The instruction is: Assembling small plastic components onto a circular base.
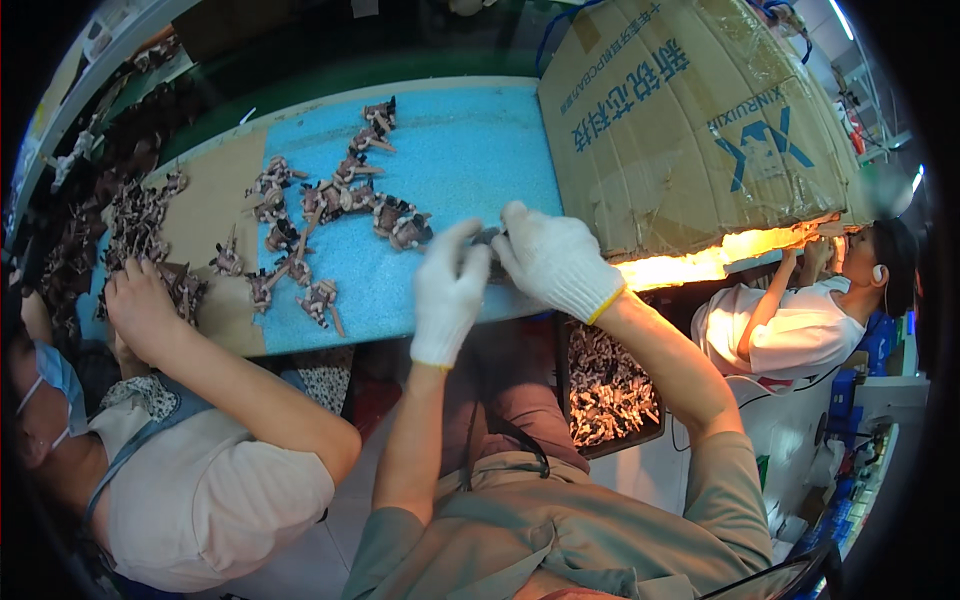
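In white knit gloves, both my hands meet over the near right part of the blue foam mat (480,140). My right hand (560,258) has its fingers bent and pinched at a small dark piece (487,237), mostly hidden by the gloves. My left hand (450,292), slightly blurred, curls its fingers against the same piece from the left. What kind of piece it is cannot be made out. Just left of my left hand lie small brown-and-pink figures (400,220), part of a branching line of several figures (345,198) across the mat.
A large cardboard box (690,120) stands at the right, bright orange light glowing beneath it. Below it, a dark bin (612,385) holds many figures. A co-worker (220,450) at the left handles a pile of figures (135,220). Another person (800,310) sits beyond the box.
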